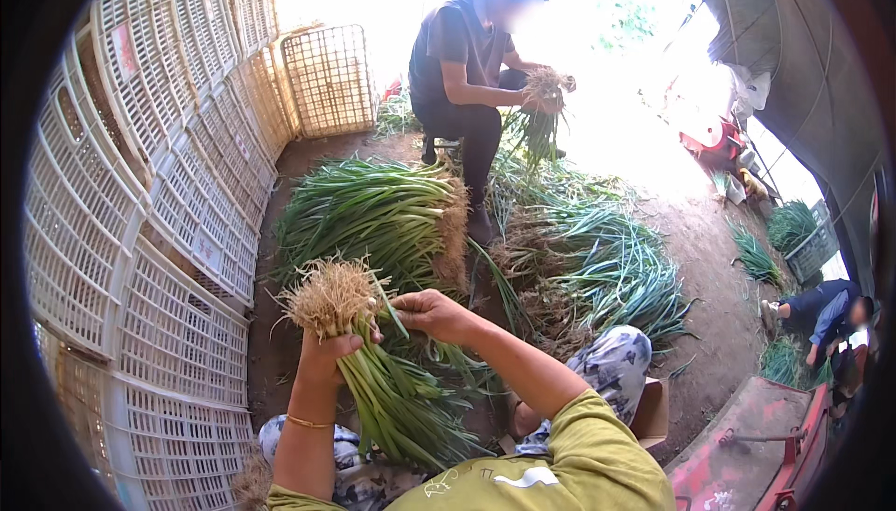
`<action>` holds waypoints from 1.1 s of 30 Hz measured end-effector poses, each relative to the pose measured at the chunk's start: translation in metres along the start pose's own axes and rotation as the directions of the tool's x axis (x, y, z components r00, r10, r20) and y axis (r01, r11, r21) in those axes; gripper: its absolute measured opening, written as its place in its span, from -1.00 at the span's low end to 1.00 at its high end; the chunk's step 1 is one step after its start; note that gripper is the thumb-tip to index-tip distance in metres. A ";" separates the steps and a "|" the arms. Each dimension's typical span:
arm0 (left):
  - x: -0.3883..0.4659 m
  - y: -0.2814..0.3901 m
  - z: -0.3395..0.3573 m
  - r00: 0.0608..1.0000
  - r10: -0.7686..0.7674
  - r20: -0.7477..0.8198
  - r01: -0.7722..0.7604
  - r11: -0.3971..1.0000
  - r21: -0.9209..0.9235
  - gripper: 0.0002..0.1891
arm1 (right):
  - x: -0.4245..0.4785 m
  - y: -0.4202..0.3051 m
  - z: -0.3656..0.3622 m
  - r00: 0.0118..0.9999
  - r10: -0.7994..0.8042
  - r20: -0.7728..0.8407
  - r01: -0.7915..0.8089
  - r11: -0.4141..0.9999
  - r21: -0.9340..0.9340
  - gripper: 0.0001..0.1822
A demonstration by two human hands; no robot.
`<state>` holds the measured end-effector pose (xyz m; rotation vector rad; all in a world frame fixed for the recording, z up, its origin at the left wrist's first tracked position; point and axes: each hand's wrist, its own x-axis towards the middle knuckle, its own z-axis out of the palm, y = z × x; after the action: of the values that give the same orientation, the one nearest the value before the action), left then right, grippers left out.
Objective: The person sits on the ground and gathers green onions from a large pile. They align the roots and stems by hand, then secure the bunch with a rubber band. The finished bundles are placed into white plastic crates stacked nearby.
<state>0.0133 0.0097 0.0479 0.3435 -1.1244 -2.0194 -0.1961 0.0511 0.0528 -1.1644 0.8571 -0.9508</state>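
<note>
My left hand (pixel 330 355) grips a thick bunch of green leafy stalks with roots (pixel 402 399), perhaps green garlic or Chinese chives. The bunch is tilted, its shaggy tan roots (pixel 329 297) up and its leaves hanging toward my lap. At the right side of the roots, my right hand (pixel 435 315) pinches a narrow green leaf (pixel 393 309) between thumb and fingers. Beyond my hands lies a neat pile of the same plants (pixel 371 210), roots facing right. A looser heap (pixel 609 266) spreads over the ground further right.
White slatted plastic crates (pixel 189 343) are stacked in a wall on the left. A seated person (pixel 455 70) opposite holds another rooted bunch (pixel 542 101). Another person (pixel 829 315) bends at far right, near a red metal machine (pixel 749 434). A cardboard box (pixel 651 409) stands beside my right knee.
</note>
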 end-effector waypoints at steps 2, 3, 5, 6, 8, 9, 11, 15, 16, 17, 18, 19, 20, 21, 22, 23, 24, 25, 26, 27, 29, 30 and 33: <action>-0.001 0.001 0.003 0.999 -0.035 0.040 0.036 0.999 -0.021 -0.40 | -0.006 0.002 -0.003 1.000 0.011 -0.003 -0.011 0.998 0.055 -0.72; -0.002 0.003 0.005 0.997 -0.051 0.060 0.053 0.998 -0.035 -0.40 | -0.009 0.000 -0.002 1.000 0.013 0.021 -0.016 0.991 0.132 -0.73; -0.003 0.006 0.013 0.997 -0.048 0.054 0.048 0.999 -0.001 -0.40 | -0.015 -0.009 0.003 0.998 0.044 0.054 -0.057 0.961 0.271 -0.74; -0.004 0.004 0.012 0.998 -0.051 0.046 0.052 0.999 -0.001 -0.40 | -0.018 -0.010 0.006 0.998 0.039 0.049 -0.053 0.943 0.328 -0.74; 0.000 -0.002 0.012 1.000 0.002 0.016 -0.001 0.998 -0.070 -0.45 | -0.015 -0.005 0.008 0.999 -0.033 0.008 0.028 0.936 0.350 -0.73; 0.003 -0.002 0.016 1.000 0.013 0.014 -0.012 0.997 -0.080 -0.46 | -0.010 0.007 0.002 0.983 -0.138 -0.124 0.160 0.968 0.194 -0.73; 0.006 0.003 0.022 0.999 0.034 -0.015 -0.035 0.995 -0.089 -0.48 | -0.006 0.027 0.005 0.829 -0.499 -0.253 0.305 0.782 -0.544 -0.67; 0.010 -0.001 0.008 0.998 -0.045 -0.040 0.041 0.993 -0.109 -0.55 | -0.016 0.017 0.006 0.769 -0.635 -0.079 0.047 0.178 -0.983 -0.80; 0.008 0.008 0.017 0.995 -0.043 -0.088 0.034 0.995 -0.096 -0.56 | -0.017 0.013 -0.006 0.802 -0.563 -0.201 -0.201 0.062 -0.978 -0.87; 0.007 0.013 0.015 0.999 0.018 -0.043 -0.019 1.000 -0.022 -0.60 | -0.021 0.001 -0.017 0.816 -0.436 -0.380 -0.373 0.106 -0.922 -0.89; 0.004 0.016 0.015 0.996 0.035 -0.084 -0.035 0.999 0.000 -0.60 | -0.025 -0.001 -0.035 0.810 -0.364 -0.460 -0.454 0.107 -0.884 -0.89; 0.005 0.017 0.015 0.992 0.057 -0.113 -0.055 0.998 0.019 -0.61 | -0.034 -0.002 -0.046 0.778 -0.451 -0.437 -0.267 0.392 -0.880 -0.83; 0.005 0.019 0.010 0.990 0.070 -0.120 -0.065 0.997 0.043 -0.61 | -0.039 -0.016 -0.031 0.835 -0.244 -0.493 -0.103 0.811 -0.576 -0.80; 0.003 0.016 0.005 0.989 0.078 -0.129 -0.070 0.996 0.063 -0.60 | -0.048 -0.031 -0.013 0.904 -0.031 -0.426 -0.003 0.997 -0.077 -0.75; 0.004 0.014 0.005 0.988 0.082 -0.130 -0.072 0.994 0.079 -0.60 | -0.050 -0.033 0.003 0.921 -0.053 -0.385 0.083 0.995 0.061 -0.72; 0.006 0.012 0.007 0.983 0.114 -0.144 -0.102 0.991 0.091 -0.59 | -0.046 -0.031 0.022 0.933 -0.084 -0.349 0.163 0.966 0.203 -0.69; 0.008 0.009 0.012 0.978 0.144 -0.153 -0.129 0.986 0.102 -0.59 | -0.041 -0.030 0.040 0.939 -0.107 -0.326 0.201 0.942 0.268 -0.67; 0.011 0.007 0.018 0.973 0.171 -0.156 -0.155 0.982 0.112 -0.58 | -0.033 -0.024 0.049 0.959 -0.105 -0.264 0.184 0.938 0.293 -0.64; 0.012 0.008 0.025 0.977 0.170 -0.131 -0.158 0.983 0.093 -0.58 | -0.023 -0.017 0.061 0.946 -0.090 -0.312 0.174 0.952 0.251 -0.63; 0.011 0.007 0.025 0.973 0.190 -0.131 -0.177 0.979 0.103 -0.57 | -0.014 -0.012 0.071 0.933 -0.077 -0.352 0.160 0.964 0.213 -0.61; 0.011 0.006 0.024 0.965 0.227 -0.129 -0.212 0.970 0.121 -0.55 | -0.009 -0.010 0.078 0.905 -0.144 -0.400 0.245 0.945 0.215 -0.61; 0.009 0.008 0.015 0.984 0.169 -0.056 -0.163 0.982 0.093 -0.54 | -0.007 -0.011 0.080 0.889 -0.179 -0.421 0.289 0.933 0.214 -0.60; 0.006 0.004 0.008 0.983 0.182 -0.017 -0.181 0.983 0.020 -0.55 | -0.006 -0.006 0.067 0.866 -0.186 -0.465 0.419 0.778 0.468 -0.58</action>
<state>0.0067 0.0094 0.0564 0.2589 -1.1224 -1.8436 -0.1375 0.0794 0.0721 -0.6071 0.6305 -1.6305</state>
